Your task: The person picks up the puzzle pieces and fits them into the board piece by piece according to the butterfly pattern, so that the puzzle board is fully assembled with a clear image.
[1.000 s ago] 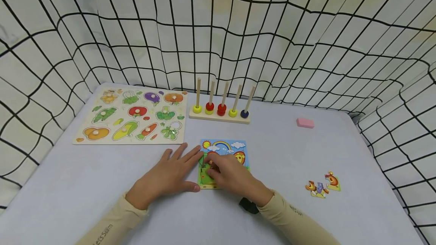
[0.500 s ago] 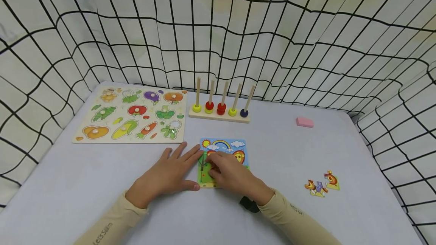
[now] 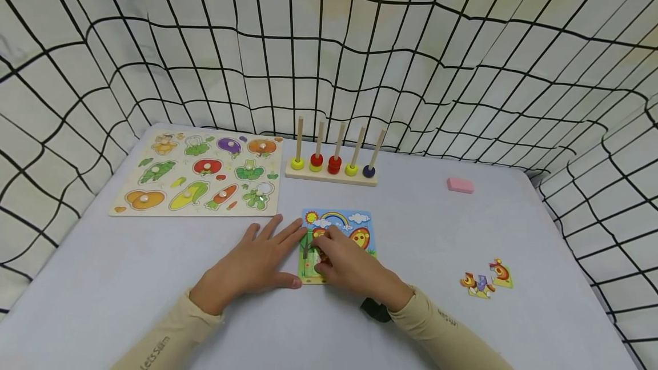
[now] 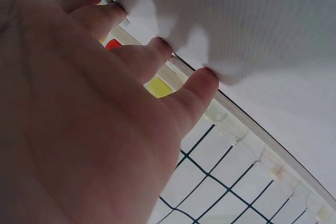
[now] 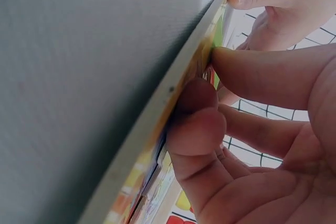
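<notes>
At the centre of the white-covered worktop (image 3: 411,227), head view: a thin square puzzle board (image 3: 339,218), printed with a blue sky, sun, rainbow and green ground, lies flat. The left hand (image 3: 257,261) rests palm down at its left edge, fingers spread and extended; the index fingertip and thumb tip meet that edge. The right hand (image 3: 354,261) covers the middle of the board, fingers curled, thumb and index finger pinching a small brown-printed puzzle piece (image 3: 323,256) over the lower left area. Two loose cartoon-printed puzzle pieces (image 3: 479,285) lie toward the right edge of the worktop. A pink rectangular block (image 3: 460,185) sits near the far right corner. A pale wooden vegetable board (image 3: 180,184) occupies the far left corner. Beside it, at the far edge, stands a wooden five-peg stand (image 3: 331,176) carrying yellow, red and dark blue discs. A black object, kind unclear, lies partly beneath the right wrist.

Left wrist view: the fingers are separated and hold nothing; red and yellow discs show between them.

Right wrist view: the thumb and index finger close together against the printed face of the puzzle board; the piece is mostly hidden. The left thumb touches the board's edge.
</notes>
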`<state>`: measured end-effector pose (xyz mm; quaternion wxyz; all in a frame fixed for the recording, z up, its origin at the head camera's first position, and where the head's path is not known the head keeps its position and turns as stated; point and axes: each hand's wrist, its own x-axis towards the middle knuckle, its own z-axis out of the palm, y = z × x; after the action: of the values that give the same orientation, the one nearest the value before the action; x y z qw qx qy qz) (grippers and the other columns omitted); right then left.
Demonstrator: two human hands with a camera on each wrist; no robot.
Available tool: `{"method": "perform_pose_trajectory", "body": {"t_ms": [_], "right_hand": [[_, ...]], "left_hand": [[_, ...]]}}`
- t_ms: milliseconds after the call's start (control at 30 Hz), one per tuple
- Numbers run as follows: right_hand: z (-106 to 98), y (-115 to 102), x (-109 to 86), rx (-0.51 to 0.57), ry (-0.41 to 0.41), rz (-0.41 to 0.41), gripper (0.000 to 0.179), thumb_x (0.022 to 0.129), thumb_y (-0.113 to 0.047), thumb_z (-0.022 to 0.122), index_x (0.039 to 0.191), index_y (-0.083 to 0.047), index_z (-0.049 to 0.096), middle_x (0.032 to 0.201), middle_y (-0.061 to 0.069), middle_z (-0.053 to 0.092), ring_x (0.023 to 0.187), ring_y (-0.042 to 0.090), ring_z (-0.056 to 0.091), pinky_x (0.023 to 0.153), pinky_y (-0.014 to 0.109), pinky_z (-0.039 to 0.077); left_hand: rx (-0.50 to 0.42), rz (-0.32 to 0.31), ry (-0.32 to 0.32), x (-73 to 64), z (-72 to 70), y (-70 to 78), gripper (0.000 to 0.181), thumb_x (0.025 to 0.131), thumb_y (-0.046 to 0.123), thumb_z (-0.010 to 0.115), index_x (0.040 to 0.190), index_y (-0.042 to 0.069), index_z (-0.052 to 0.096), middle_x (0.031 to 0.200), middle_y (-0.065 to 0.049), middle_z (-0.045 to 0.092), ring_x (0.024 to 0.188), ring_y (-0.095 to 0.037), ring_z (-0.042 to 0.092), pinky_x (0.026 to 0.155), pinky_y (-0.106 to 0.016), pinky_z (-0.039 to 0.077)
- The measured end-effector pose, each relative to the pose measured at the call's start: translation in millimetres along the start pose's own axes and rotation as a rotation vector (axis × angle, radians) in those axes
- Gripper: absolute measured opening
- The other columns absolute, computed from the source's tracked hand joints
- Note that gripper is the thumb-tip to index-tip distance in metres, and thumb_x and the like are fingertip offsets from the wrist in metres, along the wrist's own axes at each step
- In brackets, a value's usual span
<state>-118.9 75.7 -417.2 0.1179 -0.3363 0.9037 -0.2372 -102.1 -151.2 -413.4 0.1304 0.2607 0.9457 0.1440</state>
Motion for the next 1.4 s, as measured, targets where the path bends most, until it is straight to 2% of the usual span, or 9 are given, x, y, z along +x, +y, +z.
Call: {"method": "perform_pose_trajectory", "body": {"t_ms": [433, 600, 700, 800, 1000, 1200, 1400], "right_hand": [[1, 0, -1.1, -0.043, 0.013, -0.018, 0.03, 0.096, -0.006, 0.08, 0.119, 0.001, 0.063, 0.1, 0.003, 0.057, 0.091, 0.016, 0.052, 0.075, 0.024, 0.05], [1, -2, -3.1, -0.043, 0.022, -0.033, 0.018, 0.096, -0.006, 0.081, 0.102, -0.004, 0.064, 0.096, 0.001, 0.055, 0.087, 0.014, 0.052, 0.073, 0.022, 0.05], [1, -3, -3.9, -0.04, 0.025, -0.049, 0.017, 0.096, -0.005, 0.08, 0.092, -0.007, 0.064, 0.094, 0.0, 0.054, 0.083, 0.012, 0.051, 0.07, 0.021, 0.049], [1, -4, -5.0, -0.05, 0.028, -0.061, 0.016, 0.096, -0.005, 0.08, 0.09, -0.008, 0.065, 0.094, 0.0, 0.054, 0.08, 0.01, 0.052, 0.069, 0.021, 0.049], [1, -7, -10.1, -0.177, 0.018, -0.076, 0.01, 0.098, -0.014, 0.081, 0.099, -0.006, 0.074, 0.098, -0.001, 0.059, 0.082, 0.01, 0.057, 0.076, 0.021, 0.053], [1, -13, -17.0, -0.31, 0.018, -0.111, 0.017, 0.099, -0.021, 0.081, 0.107, -0.006, 0.079, 0.104, 0.002, 0.066, 0.092, 0.013, 0.062, 0.087, 0.025, 0.056], [4, -13, -21.7, -0.42, 0.05, -0.17, 0.021, 0.099, -0.026, 0.081, 0.106, -0.007, 0.079, 0.108, 0.003, 0.068, 0.096, 0.016, 0.066, 0.089, 0.028, 0.057]], "left_hand": [[-0.007, -0.003, -0.005, -0.7, -0.2, 2.3, 0.101, 0.088, 0.057, 0.084, 0.167, 0.012, 0.039, 0.174, -0.008, 0.032, 0.157, -0.049, 0.024, 0.117, -0.076, 0.026], [-0.004, -0.006, -0.005, -0.1, 0.2, 2.0, 0.101, 0.088, 0.057, 0.084, 0.167, 0.011, 0.039, 0.174, -0.009, 0.032, 0.158, -0.049, 0.023, 0.117, -0.076, 0.025], [0.0, -0.008, -0.004, 0.2, 0.4, 1.7, 0.101, 0.088, 0.057, 0.084, 0.166, 0.011, 0.039, 0.174, -0.009, 0.032, 0.157, -0.049, 0.023, 0.118, -0.076, 0.025], [0.001, -0.009, -0.004, 0.1, 0.6, 1.3, 0.101, 0.088, 0.057, 0.084, 0.166, 0.011, 0.039, 0.174, -0.009, 0.033, 0.157, -0.049, 0.024, 0.117, -0.076, 0.026], [-0.002, -0.006, -0.001, 0.5, 1.4, 0.6, 0.102, 0.087, 0.057, 0.084, 0.166, 0.011, 0.04, 0.174, -0.01, 0.032, 0.157, -0.05, 0.024, 0.117, -0.076, 0.026], [-0.002, -0.013, -0.001, 1.0, 2.2, -0.9, 0.103, 0.087, 0.057, 0.085, 0.167, 0.012, 0.039, 0.174, -0.009, 0.032, 0.158, -0.05, 0.022, 0.118, -0.076, 0.025], [-0.01, -0.005, 0.01, 0.5, 0.9, -0.5, 0.101, 0.087, 0.056, 0.085, 0.166, 0.011, 0.04, 0.174, -0.01, 0.032, 0.157, -0.05, 0.023, 0.118, -0.076, 0.025]]}}
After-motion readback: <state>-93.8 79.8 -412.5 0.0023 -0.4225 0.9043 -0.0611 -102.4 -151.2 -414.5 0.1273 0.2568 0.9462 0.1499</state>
